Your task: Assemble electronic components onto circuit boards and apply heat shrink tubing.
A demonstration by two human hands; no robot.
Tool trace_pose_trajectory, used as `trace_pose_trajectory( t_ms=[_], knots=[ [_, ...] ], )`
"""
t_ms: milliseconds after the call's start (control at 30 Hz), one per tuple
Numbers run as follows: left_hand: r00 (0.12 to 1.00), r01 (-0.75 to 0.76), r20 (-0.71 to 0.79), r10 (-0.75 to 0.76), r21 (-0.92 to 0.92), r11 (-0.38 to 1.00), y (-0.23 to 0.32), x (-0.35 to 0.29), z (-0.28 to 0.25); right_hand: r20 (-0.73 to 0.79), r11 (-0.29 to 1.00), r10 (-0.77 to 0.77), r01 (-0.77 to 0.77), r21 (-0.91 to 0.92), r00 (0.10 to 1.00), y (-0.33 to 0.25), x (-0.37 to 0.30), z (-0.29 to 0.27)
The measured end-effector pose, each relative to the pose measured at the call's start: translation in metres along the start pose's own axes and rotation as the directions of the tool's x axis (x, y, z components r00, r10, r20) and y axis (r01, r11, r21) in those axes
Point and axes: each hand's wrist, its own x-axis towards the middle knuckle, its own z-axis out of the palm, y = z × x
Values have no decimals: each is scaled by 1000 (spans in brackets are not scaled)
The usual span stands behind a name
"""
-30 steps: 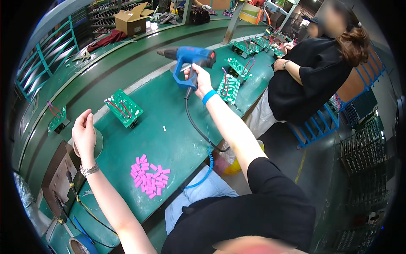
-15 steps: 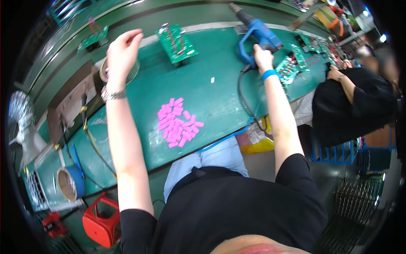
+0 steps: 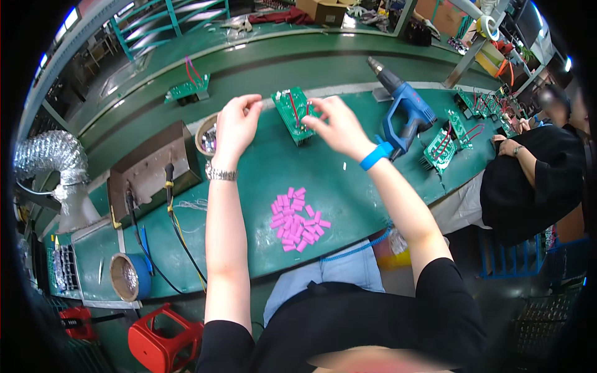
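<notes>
A green circuit board (image 3: 292, 118) with red wires stands on the green bench in front of me. My right hand (image 3: 341, 129) reaches to its right edge, thumb and fingers apart beside the wires; whether they touch is unclear. To the board's left, my left hand (image 3: 239, 130) is raised with fingertips pinched together; anything between them is too small to make out. Right of my right hand, a blue heat gun (image 3: 407, 109) rests with its nozzle propped up. Small pink sleeve-like pieces (image 3: 295, 224) lie in a loose pile nearer me.
Left lie a metal tray (image 3: 149, 165), cabled soldering irons (image 3: 169, 180) and a blue tape roll (image 3: 132, 276). A round container (image 3: 205, 135) stands behind my left wrist. More circuit boards (image 3: 440, 148) lie right, near a co-worker's hands (image 3: 510, 146). Another board (image 3: 188, 89) sits beyond the bench.
My right hand has let go of the heat gun and moved left to the circuit board. My left hand stays raised, pinched, left of the board. The view has shifted.
</notes>
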Motion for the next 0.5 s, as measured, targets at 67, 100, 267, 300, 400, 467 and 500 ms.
trace_pose_trajectory(
  t_ms=[67, 100, 267, 300, 400, 467, 500],
  knots=[
    [1000, -5, -14, 5, -29, 1000, 3, 1, -2, -3, 1000, 7, -7, 0, 1000, -3, 9, 19],
    [1000, 15, -18, -16, -59, 998, 4, 0, -2, -2, 1000, 17, -17, 8, 1000, -8, 15, 23],
    [999, 25, -29, -27, -81, 996, 4, 6, -4, -43, 996, 87, -86, 25, 995, -10, 28, 28],
    [999, 28, -23, -30, -95, 995, 0, 8, -2, -86, 996, 75, -70, 61, 993, -9, 27, 27],
    [1000, 16, -14, -17, -125, 992, -5, 9, 1, -198, 985, 131, -106, 133, 971, -8, 22, 7],
    [999, 51, 0, -51, -82, 995, -6, 12, 4, -246, 943, 215, -136, 302, 945, -17, 13, -27],
    [998, 64, 8, -64, -93, 994, -12, 11, 3, -160, 912, 258, -185, 366, 953, -30, 7, -47]
  ],
)
